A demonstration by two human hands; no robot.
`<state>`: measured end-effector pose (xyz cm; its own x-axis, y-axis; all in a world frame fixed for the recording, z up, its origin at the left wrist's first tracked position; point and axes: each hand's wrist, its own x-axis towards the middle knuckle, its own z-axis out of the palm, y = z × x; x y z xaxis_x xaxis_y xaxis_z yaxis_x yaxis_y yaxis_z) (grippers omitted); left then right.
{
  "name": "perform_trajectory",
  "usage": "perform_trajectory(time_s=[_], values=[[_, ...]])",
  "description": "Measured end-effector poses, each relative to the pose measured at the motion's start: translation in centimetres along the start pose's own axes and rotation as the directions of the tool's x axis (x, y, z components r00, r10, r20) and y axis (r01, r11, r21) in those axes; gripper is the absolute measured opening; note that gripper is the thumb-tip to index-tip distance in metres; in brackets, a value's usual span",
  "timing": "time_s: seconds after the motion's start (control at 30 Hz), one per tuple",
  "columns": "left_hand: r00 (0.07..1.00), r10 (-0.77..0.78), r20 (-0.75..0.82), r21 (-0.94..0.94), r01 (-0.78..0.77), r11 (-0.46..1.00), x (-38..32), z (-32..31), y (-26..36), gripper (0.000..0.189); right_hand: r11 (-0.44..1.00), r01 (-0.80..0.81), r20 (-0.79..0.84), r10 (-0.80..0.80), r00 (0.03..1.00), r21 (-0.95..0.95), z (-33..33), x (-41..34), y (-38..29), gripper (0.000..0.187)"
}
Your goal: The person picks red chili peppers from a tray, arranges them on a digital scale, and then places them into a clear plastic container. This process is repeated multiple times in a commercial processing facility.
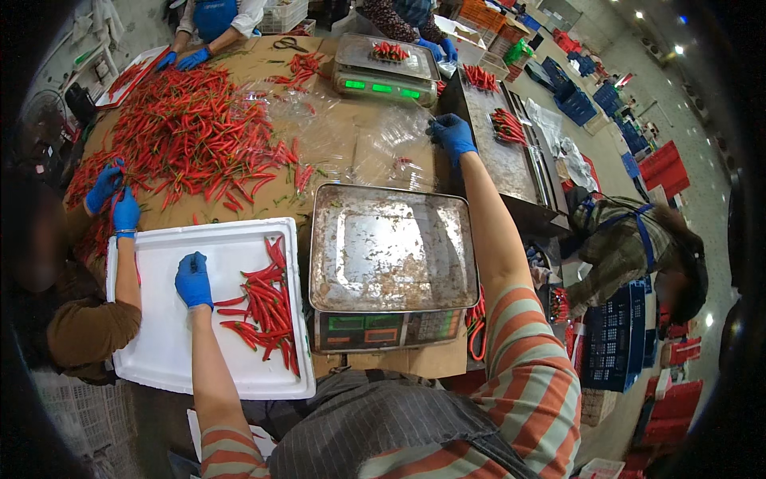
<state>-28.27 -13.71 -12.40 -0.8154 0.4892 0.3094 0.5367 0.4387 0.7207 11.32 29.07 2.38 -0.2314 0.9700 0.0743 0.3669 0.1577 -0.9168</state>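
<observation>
My left hand [194, 280], in a blue glove, is above a white foam tray [161, 353] with its fingers curled in and nothing visible in them. Just right of it, a loose heap of red chillies [266, 311] lies along the tray's right side. My right hand [453, 136], also gloved in blue, reaches far forward to the edge of a metal-topped packing machine [485, 155]. Its fingers are bent beside clear plastic packs [395, 141]; whether they grip anything is hidden. Between my arms stands a weighing scale with a bare, stained metal pan [392, 248].
A large chilli pile [185, 132] covers the cardboard-topped table [335, 143]. Beyond it, a second scale [386, 66] bears a chilli pack, near scissors [290, 44]. Chilli packs [508, 127] lie on the machine. A co-worker's gloved hands [116, 200] work at left; other people stand opposite and at right.
</observation>
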Motion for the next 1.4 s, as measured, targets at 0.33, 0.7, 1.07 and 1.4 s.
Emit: perform_trajectory(time_s=[0.33, 0.7, 1.07, 1.4], values=[[0.999, 0.024, 0.042, 0.003, -0.024, 1.0, 0.5, 0.5, -1.5, 0.026, 0.998, -0.06, 0.427, 0.041, 0.903, 0.031, -1.1, -12.2, -1.7, 0.017], [0.996, 0.028, 0.086, 0.033, -0.031, 0.999, -0.1, -0.5, 0.6, 0.032, 0.951, 0.136, 0.232, -0.07, 0.97, -0.279, -0.4, -19.0, 2.2, 0.021], [0.989, 0.0, 0.148, -0.259, 0.038, 0.965, 1.2, -1.0, -2.2, 0.023, 0.969, 0.248, -0.047, -0.249, 0.967, -0.018, 1.1, -31.1, -3.5, 0.026], [0.921, -0.159, 0.355, -0.436, 0.314, 0.843, -6.8, -9.2, 5.5, 0.028, 0.939, -0.116, 0.327, 0.004, 0.945, 0.324, 5.4, -39.3, -2.7, 0.025]])
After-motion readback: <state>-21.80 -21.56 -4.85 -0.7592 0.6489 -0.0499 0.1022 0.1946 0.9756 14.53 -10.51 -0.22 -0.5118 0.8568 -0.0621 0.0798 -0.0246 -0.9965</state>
